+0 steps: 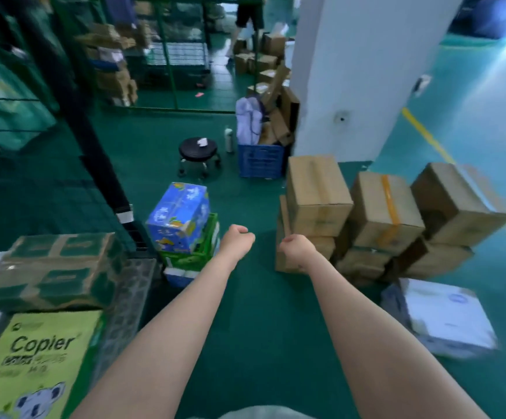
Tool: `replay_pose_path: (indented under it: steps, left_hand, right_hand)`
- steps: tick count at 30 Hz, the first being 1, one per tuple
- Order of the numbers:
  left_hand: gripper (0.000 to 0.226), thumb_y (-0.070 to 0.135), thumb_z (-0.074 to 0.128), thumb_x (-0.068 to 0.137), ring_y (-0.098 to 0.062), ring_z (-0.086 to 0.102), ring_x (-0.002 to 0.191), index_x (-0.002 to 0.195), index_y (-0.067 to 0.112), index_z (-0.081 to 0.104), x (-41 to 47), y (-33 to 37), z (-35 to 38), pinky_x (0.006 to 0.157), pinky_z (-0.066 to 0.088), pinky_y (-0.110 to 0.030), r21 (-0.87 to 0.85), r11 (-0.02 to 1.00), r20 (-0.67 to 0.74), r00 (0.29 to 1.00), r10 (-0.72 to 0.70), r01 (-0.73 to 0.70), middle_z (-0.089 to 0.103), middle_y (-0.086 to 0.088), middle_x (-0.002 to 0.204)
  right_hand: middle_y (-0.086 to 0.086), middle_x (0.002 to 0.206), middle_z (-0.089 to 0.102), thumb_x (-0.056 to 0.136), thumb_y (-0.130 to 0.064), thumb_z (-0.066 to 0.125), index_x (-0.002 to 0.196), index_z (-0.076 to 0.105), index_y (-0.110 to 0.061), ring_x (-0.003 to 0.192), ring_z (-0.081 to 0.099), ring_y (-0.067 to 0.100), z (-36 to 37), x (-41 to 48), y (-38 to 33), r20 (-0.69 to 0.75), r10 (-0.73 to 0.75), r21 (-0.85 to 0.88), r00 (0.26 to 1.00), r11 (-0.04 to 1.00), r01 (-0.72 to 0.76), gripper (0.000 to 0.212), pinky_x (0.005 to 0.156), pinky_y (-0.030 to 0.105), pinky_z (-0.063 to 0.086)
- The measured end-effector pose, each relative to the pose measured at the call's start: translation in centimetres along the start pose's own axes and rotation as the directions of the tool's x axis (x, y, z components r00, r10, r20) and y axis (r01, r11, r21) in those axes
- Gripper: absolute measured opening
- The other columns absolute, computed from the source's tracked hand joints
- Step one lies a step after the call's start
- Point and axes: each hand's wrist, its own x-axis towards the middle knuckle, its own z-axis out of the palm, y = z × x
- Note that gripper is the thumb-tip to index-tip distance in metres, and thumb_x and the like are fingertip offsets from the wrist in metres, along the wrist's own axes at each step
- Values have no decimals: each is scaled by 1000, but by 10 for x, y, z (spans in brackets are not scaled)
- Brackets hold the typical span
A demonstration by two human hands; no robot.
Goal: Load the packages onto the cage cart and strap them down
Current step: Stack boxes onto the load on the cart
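Both hands empty: left hand (237, 238) and right hand (295, 247) reach out ahead, fingers curled into fists, nothing held. Brown cartons (318, 195) are stacked just right of the right hand. Blue carton (179, 217) sits just left of the left hand, atop a green carton (191, 258). Cage cart (137, 279) lies further left, part loaded. Judgement: take a top carton first, grip under opposite bottom edges, set it flush beside the Copier box (43, 352). No strap visible; cart cut off at frame edge; carton weights unknown
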Motion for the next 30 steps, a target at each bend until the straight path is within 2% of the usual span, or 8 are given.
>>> replay_pose_path:
  steps: [3,6,9,13,15,19,24,30]
  left_hand:
    - [36,13,51,89,-24,49,117,126,11,51,-7,18,46,90,39,-26,33,999,104,995,11,-15,53,-6,127]
    - [37,13,50,90,-20,49,106,127,13,50,-11,36,84,83,37,-24,71,996,193,981,33,-48,51,-5,127]
    - [35,14,47,91,-14,45,88,126,13,49,-14,53,119,71,36,-24,127,988,265,963,47,-83,51,-3,114]
    - [33,16,46,93,-19,47,99,125,13,48,-10,78,172,80,37,-27,162,979,368,928,56,-123,52,-6,124]
    - [32,16,47,94,-21,48,102,126,12,48,-8,93,197,80,37,-28,168,975,417,907,64,-146,51,-8,126]
    - [35,16,48,95,-23,46,119,130,12,47,6,128,247,91,38,-30,209,958,482,873,74,-197,49,-8,131]
    - [35,19,48,96,-23,47,118,131,14,45,35,186,319,94,41,-32,238,939,555,828,80,-250,49,-7,130]
    - [35,17,46,97,-26,43,123,131,13,43,46,242,387,98,38,-33,248,921,636,767,78,-299,45,-9,134]
  right_hand:
    - [13,134,52,100,-19,38,134,49,-6,107,51,26,-31,-4,42,-38,84,45,996,996,-82,39,90,33,43]
    - [13,135,51,101,-20,37,134,49,-4,120,48,31,-54,-7,78,-58,158,98,986,983,-152,39,96,38,43]
    - [11,138,48,100,-20,39,139,45,-7,122,47,29,-71,-7,109,-73,236,179,969,959,-220,41,94,35,43]
    - [12,135,50,100,-20,41,136,47,-6,119,48,29,-98,-4,149,-95,326,248,941,923,-295,39,88,34,43]
    - [12,135,50,100,-19,42,134,49,-6,121,47,30,-115,3,168,-115,361,270,925,908,-321,37,92,35,42]
    - [11,142,46,99,-17,42,137,47,-5,129,42,29,-154,23,196,-151,395,328,906,885,-331,40,102,33,36]
    - [10,125,53,98,-16,40,134,49,-5,114,48,28,-218,51,234,-192,475,371,859,845,-385,39,89,32,40]
    - [10,134,51,97,-15,40,131,51,-6,122,46,28,-280,74,271,-241,552,414,798,802,-430,37,93,33,41]
